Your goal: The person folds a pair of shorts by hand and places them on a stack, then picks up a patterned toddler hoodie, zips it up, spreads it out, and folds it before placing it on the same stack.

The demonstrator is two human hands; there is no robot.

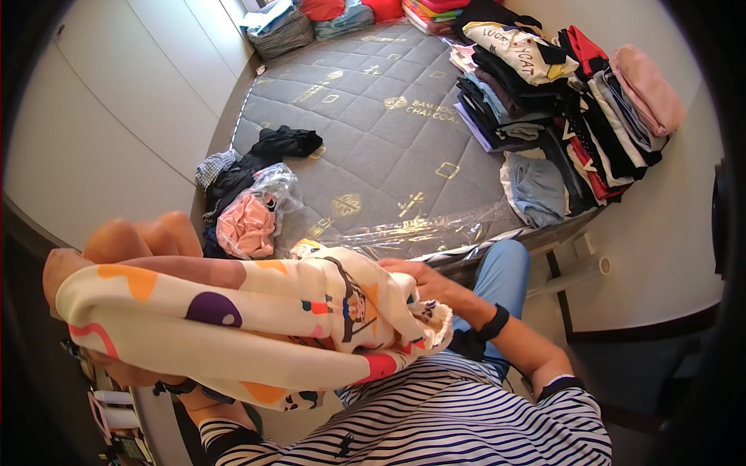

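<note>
A cream patterned garment [262, 326] with orange, purple and red shapes stretches across the lower left, close to the camera. My left hand [125, 244] grips its far left end, the fingers curled over the cloth. On its right, my right hand [411, 276] is at the bunched part near a gathered elastic edge [440, 326]; the fabric hides most of its fingers. Beyond the garment, a pink cloth in clear plastic [247, 224] lies on the grey mattress [361, 145], beside crumpled black clothes [285, 141].
Tall stacks of folded clothes [513, 93] stand on the mattress's right side, with a light blue garment [537, 186] at their near edge. More folded clothes and a checked fabric basket [280, 38] are at the far end. Pale cabinet doors [116, 105] line the left.
</note>
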